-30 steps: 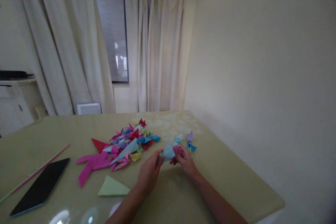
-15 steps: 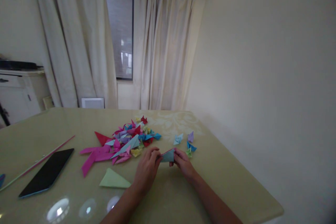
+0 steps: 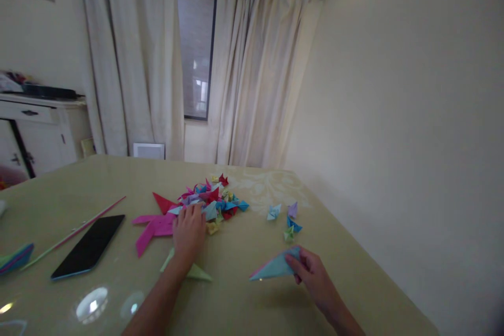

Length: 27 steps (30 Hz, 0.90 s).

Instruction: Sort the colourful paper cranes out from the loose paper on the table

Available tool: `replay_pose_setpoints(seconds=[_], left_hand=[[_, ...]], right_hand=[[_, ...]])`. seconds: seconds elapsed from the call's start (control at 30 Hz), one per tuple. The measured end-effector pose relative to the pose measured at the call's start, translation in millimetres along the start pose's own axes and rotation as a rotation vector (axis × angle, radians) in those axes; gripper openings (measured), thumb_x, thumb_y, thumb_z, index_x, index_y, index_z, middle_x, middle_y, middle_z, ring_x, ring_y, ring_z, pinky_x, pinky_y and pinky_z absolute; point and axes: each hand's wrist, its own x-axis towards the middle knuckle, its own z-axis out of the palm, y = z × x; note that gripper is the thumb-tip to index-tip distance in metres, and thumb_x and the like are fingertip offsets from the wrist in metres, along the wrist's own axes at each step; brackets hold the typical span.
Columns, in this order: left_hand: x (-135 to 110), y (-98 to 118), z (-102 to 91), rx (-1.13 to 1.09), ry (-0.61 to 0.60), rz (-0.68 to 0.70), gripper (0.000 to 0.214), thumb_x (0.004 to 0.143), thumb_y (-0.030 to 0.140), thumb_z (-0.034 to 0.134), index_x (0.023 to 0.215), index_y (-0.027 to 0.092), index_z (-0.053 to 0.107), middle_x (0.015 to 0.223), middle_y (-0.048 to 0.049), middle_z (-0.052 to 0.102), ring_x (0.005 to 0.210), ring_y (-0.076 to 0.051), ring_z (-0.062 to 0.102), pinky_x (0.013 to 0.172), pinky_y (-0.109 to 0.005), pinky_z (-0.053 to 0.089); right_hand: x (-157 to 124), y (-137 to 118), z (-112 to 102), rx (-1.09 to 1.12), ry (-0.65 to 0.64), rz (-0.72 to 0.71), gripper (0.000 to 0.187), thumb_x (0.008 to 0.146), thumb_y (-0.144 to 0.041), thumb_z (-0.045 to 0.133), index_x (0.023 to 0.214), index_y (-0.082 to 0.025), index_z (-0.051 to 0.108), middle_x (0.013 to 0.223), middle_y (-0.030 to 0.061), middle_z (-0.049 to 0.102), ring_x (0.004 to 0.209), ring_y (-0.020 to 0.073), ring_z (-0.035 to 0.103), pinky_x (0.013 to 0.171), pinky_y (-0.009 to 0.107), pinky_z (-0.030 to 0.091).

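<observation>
My right hand point(image 3: 313, 273) pinches one end of a folded light-blue paper triangle point(image 3: 273, 268) with a pink edge, low over the table near the front right. Away to the left, my left hand point(image 3: 189, 231) rests palm down on the near edge of a pile of colourful folded papers point(image 3: 208, 202), its fingers reaching among the pink and light-blue pieces; whether it grips any piece is hidden. A pale-green paper triangle point(image 3: 195, 272) lies under my left wrist. Several small folded paper pieces point(image 3: 289, 218) sit apart, just beyond my right hand.
A black phone point(image 3: 88, 245) and a long pink stick point(image 3: 74, 231) lie on the table's left. A blue-and-pink folded paper point(image 3: 16, 258) sits at the far left edge. The table point(image 3: 252, 304) ends close to the wall on the right. Curtains and a white cabinet point(image 3: 35, 134) stand behind.
My hands have parted. My left hand let go of the blue paper and moved left to the pile; my right hand carried the paper right and nearer. The camera view swung leftward.
</observation>
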Motion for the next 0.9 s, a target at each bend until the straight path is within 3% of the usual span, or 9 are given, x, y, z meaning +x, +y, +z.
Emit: replay_pose_setpoints(seconds=[0.07, 0.17, 0.37, 0.43, 0.53, 0.63, 0.73, 0.83, 0.9], left_hand=[[2.7, -14.9, -0.7, 0.126, -0.068, -0.051, 0.037, 0.101, 0.024, 0.047, 0.132, 0.017, 0.065, 0.135, -0.0180, 0.067, 0.124, -0.038, 0.058, 0.099, -0.052, 0.047], [1.5, -21.3, -2.1, 0.127, -0.154, -0.005, 0.030, 0.100, 0.024, 0.049, 0.120, 0.019, 0.070, 0.133, -0.0162, 0.069, 0.123, -0.038, 0.059, 0.095, -0.052, 0.046], [3.4, -10.9, -10.7, 0.009, -0.014, 0.084, 0.023, 0.101, 0.021, 0.045, 0.108, 0.020, 0.066, 0.114, -0.0139, 0.075, 0.112, -0.033, 0.065, 0.098, -0.049, 0.044], [-0.6, -0.9, -10.0, -0.092, -0.015, 0.133, 0.021, 0.101, 0.021, 0.043, 0.108, 0.019, 0.062, 0.104, -0.0119, 0.074, 0.100, -0.029, 0.069, 0.090, -0.041, 0.049], [-19.7, 27.0, -3.7, -0.240, -0.114, 0.279, 0.018, 0.100, 0.017, 0.042, 0.107, 0.021, 0.058, 0.093, -0.0053, 0.071, 0.082, -0.022, 0.070, 0.071, -0.030, 0.050], [-51.3, 63.9, 5.8, -0.280, -0.244, 0.567, 0.021, 0.097, 0.011, 0.049, 0.111, 0.025, 0.057, 0.106, -0.0029, 0.070, 0.085, -0.018, 0.071, 0.070, -0.026, 0.050], [-81.3, 93.7, 15.2, -0.253, -0.340, 0.848, 0.020, 0.099, 0.023, 0.064, 0.118, 0.028, 0.056, 0.111, -0.0021, 0.069, 0.091, -0.019, 0.071, 0.073, -0.025, 0.053], [-97.7, 107.4, 22.3, -0.237, -0.370, 0.935, 0.052, 0.091, 0.048, 0.077, 0.131, 0.027, 0.052, 0.115, -0.0053, 0.069, 0.096, -0.024, 0.071, 0.076, -0.030, 0.056], [-100.9, 109.2, 24.8, -0.226, -0.368, 0.933, 0.077, 0.088, 0.059, 0.077, 0.148, 0.025, 0.042, 0.121, -0.0094, 0.068, 0.101, -0.027, 0.071, 0.080, -0.035, 0.058]], right_hand=[[-24.7, 9.1, -7.8, -0.020, 0.044, 0.037, 0.061, 0.079, -0.080, 0.069, 0.068, -0.021, 0.059, 0.058, -0.0037, 0.049, 0.054, 0.0145, 0.048, 0.052, 0.027, 0.039], [-49.3, 20.8, -10.5, -0.031, 0.137, 0.077, 0.061, 0.074, -0.082, 0.070, 0.068, -0.022, 0.061, 0.060, -0.0010, 0.053, 0.057, 0.0182, 0.052, 0.053, 0.029, 0.043], [-47.6, 27.2, -2.2, -0.015, 0.269, 0.060, 0.059, 0.076, -0.082, 0.068, 0.066, -0.024, 0.062, 0.060, 0.0003, 0.054, 0.058, 0.0207, 0.053, 0.054, 0.032, 0.046], [-40.1, 26.7, 5.0, -0.011, 0.284, 0.041, 0.058, 0.078, -0.080, 0.069, 0.067, -0.023, 0.063, 0.062, 0.0009, 0.057, 0.060, 0.0210, 0.055, 0.056, 0.032, 0.048], [-30.3, 26.0, 17.2, 0.008, 0.230, 0.020, 0.052, 0.080, -0.074, 0.071, 0.073, -0.023, 0.069, 0.067, 0.0027, 0.063, 0.066, 0.0232, 0.060, 0.061, 0.033, 0.052], [-25.7, 27.9, 25.0, 0.044, 0.185, -0.004, 0.046, 0.084, -0.068, 0.071, 0.084, -0.022, 0.076, 0.077, 0.0062, 0.071, 0.078, 0.0272, 0.066, 0.072, 0.037, 0.057], [-27.8, 36.5, 26.1, 0.095, 0.202, -0.023, 0.045, 0.086, -0.064, 0.070, 0.097, -0.021, 0.078, 0.094, 0.0109, 0.076, 0.094, 0.0314, 0.070, 0.087, 0.043, 0.058], [-33.8, 48.9, 25.0, 0.136, 0.285, -0.002, 0.051, 0.077, -0.062, 0.077, 0.106, -0.021, 0.078, 0.111, 0.0150, 0.077, 0.106, 0.0355, 0.070, 0.094, 0.048, 0.058], [-36.6, 54.6, 25.4, 0.158, 0.301, -0.011, 0.054, 0.072, -0.062, 0.080, 0.109, -0.022, 0.078, 0.116, 0.0161, 0.076, 0.109, 0.0368, 0.070, 0.095, 0.049, 0.058]])
